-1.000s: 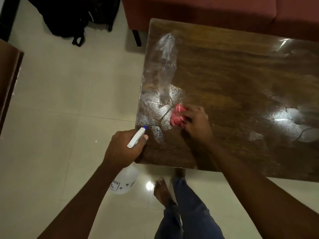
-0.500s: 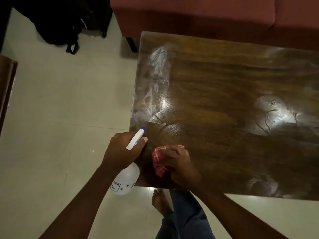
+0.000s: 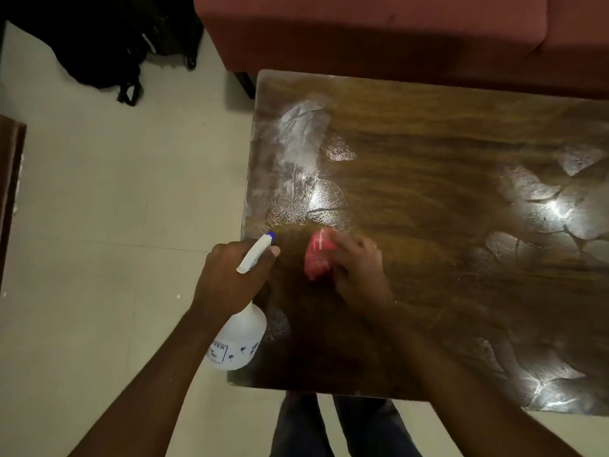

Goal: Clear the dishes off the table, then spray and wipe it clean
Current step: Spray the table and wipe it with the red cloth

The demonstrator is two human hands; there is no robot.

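The dark wooden table (image 3: pixel 445 199) carries no dishes and shows wet, streaky patches near its left edge and on the right. My right hand (image 3: pixel 357 268) presses a bunched red checked cloth (image 3: pixel 319 257) flat on the table near the left edge; hand and cloth are blurred. My left hand (image 3: pixel 230 275) grips a white spray bottle (image 3: pixel 239 341) by the neck beside the table's left edge. Its blue-tipped nozzle (image 3: pixel 271 235) points up toward the tabletop.
A red sofa (image 3: pixel 379 31) stands right behind the table's far edge. A black backpack (image 3: pixel 99 47) lies on the pale tiled floor at the upper left. A dark wooden furniture edge (image 3: pixel 10 192) shows at the far left. My legs stand at the table's near edge.
My right hand has slid the cloth from the near-left corner back up the table, after having pulled it down toward me. My left hand has held the bottle still.
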